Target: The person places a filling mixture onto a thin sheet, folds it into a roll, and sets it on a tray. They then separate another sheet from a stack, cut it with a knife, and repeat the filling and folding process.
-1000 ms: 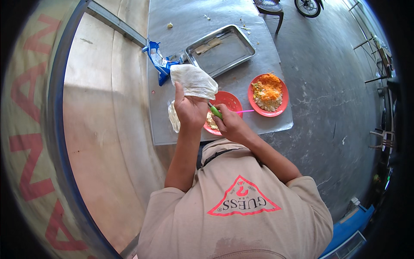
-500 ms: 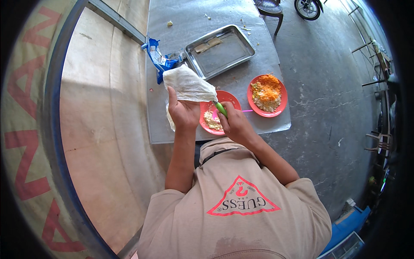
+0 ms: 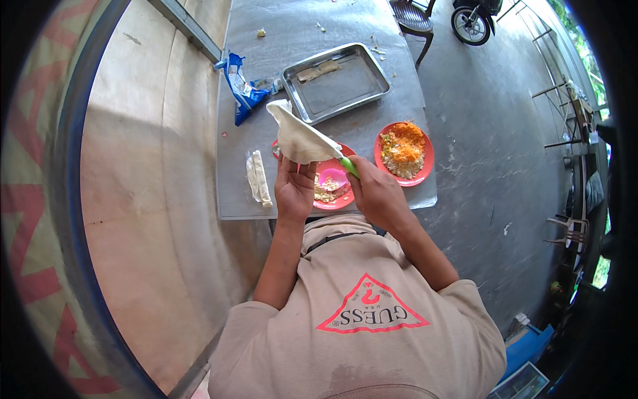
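as hands (image 3: 295, 195) hold white sheet (image 3: 299, 138) and green handle (image 3: 349, 167), one plate (image 3: 341, 201) is partly hidden.

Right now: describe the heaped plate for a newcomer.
On the grey table, find the metal tray. Below and right of it, near the table's edge, sits a round red plate. Orange shreds top its food; the other red plate holds pale crumbs.

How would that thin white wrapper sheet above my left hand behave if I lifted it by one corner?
The white wrapper sheet would probably flop, since its upper left corner looks curled. It's likely light for its size, as it appears thin and broad. It might tear if tugged, given how thin its edge looks above your left hand.
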`<state>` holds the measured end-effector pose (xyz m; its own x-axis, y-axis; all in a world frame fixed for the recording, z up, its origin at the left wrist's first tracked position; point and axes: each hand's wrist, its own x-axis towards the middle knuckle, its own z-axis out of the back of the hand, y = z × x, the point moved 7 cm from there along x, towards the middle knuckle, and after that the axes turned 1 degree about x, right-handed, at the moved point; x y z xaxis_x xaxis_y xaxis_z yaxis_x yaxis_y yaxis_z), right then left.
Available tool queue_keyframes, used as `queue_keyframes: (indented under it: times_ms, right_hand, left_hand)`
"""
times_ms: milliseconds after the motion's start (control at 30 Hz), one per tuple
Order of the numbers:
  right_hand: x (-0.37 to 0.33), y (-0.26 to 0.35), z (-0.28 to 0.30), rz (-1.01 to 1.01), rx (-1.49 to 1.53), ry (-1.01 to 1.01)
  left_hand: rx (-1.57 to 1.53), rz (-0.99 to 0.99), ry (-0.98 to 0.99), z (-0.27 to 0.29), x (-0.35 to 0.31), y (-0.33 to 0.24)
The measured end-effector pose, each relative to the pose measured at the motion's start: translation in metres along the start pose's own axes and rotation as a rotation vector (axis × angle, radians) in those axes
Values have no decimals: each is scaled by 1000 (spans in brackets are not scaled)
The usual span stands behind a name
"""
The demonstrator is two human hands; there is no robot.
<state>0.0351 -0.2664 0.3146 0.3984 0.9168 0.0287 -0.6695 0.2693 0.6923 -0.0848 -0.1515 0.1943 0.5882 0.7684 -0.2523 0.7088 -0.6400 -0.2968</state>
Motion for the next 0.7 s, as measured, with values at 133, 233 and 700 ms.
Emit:
queue_keyframes:
  times_ms: [133,233,700]
  right_hand:
    - [-2,11,19,43,-64,-23]
    - [0,20,32,119,66,-9]
    - [35,11,86,35,388,187]
  left_hand:
    - [19,111,78,-7,3,16]
    - [77,165,183,-25,8,23]
    - [-74,85,399,-90,39,18]
